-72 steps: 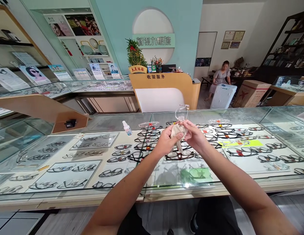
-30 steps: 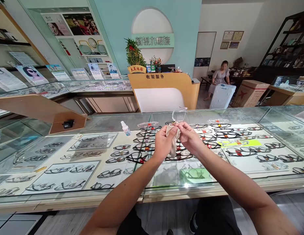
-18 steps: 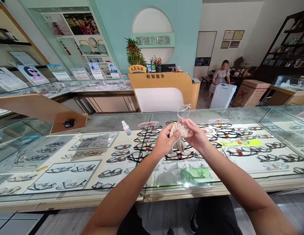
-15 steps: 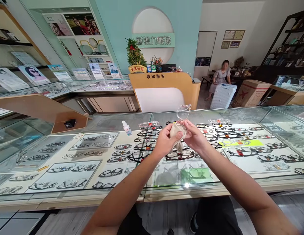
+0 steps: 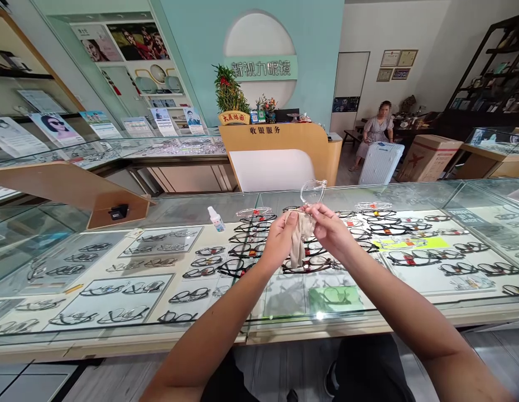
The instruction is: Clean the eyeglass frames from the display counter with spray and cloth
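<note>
Across the glass-topped bench (image 5: 259, 336) from me, the person has both forearms stretched out and the hands brought close together above the display. The left hand (image 5: 279, 239) is closed round a beige cloth (image 5: 299, 237), thumb pressed on top, with a loose tail of the fabric hanging below the fingers. The right hand (image 5: 331, 229) has its fingertips pinched on a pair of clear-framed glasses (image 5: 313, 192), just beside the cloth; one round rim stands up above the fingers, while the rest is hidden by the cloth and the hands, so I can't tell how the far side is gripped. Beneath them, seen through the glass, lie rows of dark spectacle frames (image 5: 306, 266), some with red tags, and nearer the front edge a green card (image 5: 335, 300). To the person's left, well apart from the hands, a small white spray bottle (image 5: 216, 219) stands on the bench, and farther left there's a tilted wooden panel (image 5: 75, 187) with a little black box (image 5: 119, 211) at its foot. Over by the back wall, a seated person (image 5: 377, 131) is near a pale suitcase (image 5: 380, 163) and a cardboard carton (image 5: 429, 159).
</note>
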Demonstrator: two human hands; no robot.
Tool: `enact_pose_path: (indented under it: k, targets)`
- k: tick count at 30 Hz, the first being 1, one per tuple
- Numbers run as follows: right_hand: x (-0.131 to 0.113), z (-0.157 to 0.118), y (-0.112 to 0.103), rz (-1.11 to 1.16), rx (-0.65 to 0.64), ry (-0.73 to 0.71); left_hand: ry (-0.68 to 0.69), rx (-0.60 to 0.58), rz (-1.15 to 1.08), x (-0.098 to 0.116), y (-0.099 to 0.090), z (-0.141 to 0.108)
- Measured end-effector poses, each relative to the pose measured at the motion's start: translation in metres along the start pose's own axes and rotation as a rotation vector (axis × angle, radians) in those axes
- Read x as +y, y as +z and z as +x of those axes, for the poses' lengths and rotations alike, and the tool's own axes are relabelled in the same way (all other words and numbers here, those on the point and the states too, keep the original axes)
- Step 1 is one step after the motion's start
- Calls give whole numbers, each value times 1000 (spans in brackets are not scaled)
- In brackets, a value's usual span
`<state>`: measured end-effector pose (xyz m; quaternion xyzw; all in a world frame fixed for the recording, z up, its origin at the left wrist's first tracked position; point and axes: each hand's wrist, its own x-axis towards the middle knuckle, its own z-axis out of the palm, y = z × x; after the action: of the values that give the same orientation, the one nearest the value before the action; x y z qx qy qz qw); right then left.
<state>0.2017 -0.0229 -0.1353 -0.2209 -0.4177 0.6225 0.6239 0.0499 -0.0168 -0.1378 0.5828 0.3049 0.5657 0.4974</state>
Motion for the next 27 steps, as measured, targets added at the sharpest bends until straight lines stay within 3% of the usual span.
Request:
enact_pose_path:
  k: [3, 8, 16, 27]
  targets:
    - [-8, 3, -4, 12, -12, 5, -122, -34, -148, -7, -4, 6]
    - [-16, 3, -5, -1, -27, -11, -274, 99, -325, -9, -12, 14]
    - [-16, 0, -6, -168, -70, 66, -261, 220, -419, -6, -27, 24]
    - [-7, 0, -8, -356, -213, 89, -174, 227, -283, 3, -23, 19]
